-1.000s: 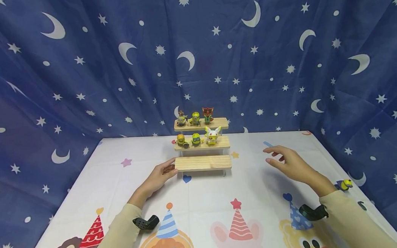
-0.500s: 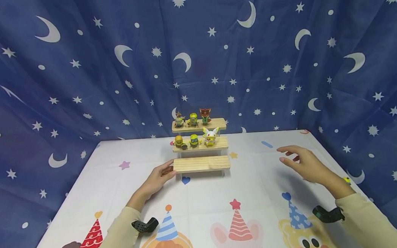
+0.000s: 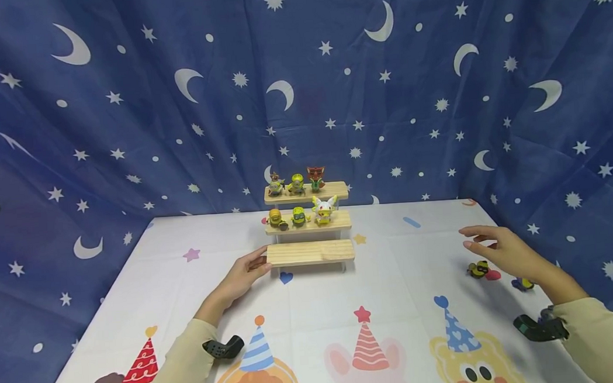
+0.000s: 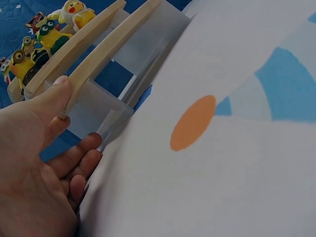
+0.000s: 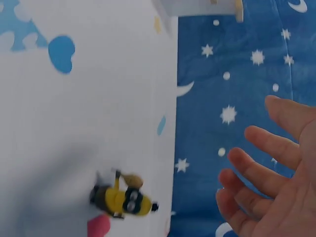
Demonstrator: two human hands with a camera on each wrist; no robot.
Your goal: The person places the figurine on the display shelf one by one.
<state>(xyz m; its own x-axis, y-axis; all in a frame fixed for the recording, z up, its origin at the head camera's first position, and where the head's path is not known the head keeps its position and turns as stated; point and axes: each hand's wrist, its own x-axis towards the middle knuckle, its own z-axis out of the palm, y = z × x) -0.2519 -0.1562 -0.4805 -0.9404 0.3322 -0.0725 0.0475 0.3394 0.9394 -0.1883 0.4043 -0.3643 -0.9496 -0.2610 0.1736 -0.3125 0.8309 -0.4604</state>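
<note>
My left hand (image 3: pixel 242 276) pinches the left end of the lowest board of a three-tier wooden display shelf (image 3: pixel 310 253); its thumb (image 4: pixel 58 95) lies on the board's edge in the left wrist view. The top tier bears three small figures, among them a fox figure (image 3: pixel 316 179). On the middle tier stand two Minion figures and a white-hooded yellow figure (image 3: pixel 324 210). My right hand (image 3: pixel 513 255) hangs over the table's right side, fingers loosely bent, holding nothing. Just below it a Minion figure (image 3: pixel 478 269) with dark goggles is on the cloth.
Another yellow-and-purple figure (image 3: pixel 523 284) lies by my right forearm, partly hidden. A dark bluish object (image 3: pixel 547 312) shows behind the right wrist camera, too covered to identify. A blue star-and-moon curtain (image 3: pixel 301 98) hangs behind the white printed tablecloth (image 3: pixel 397 291).
My right hand has moved to the right, away from the shelf, and the goggled Minion figure has come into sight beneath it. The left hand stays on the shelf.
</note>
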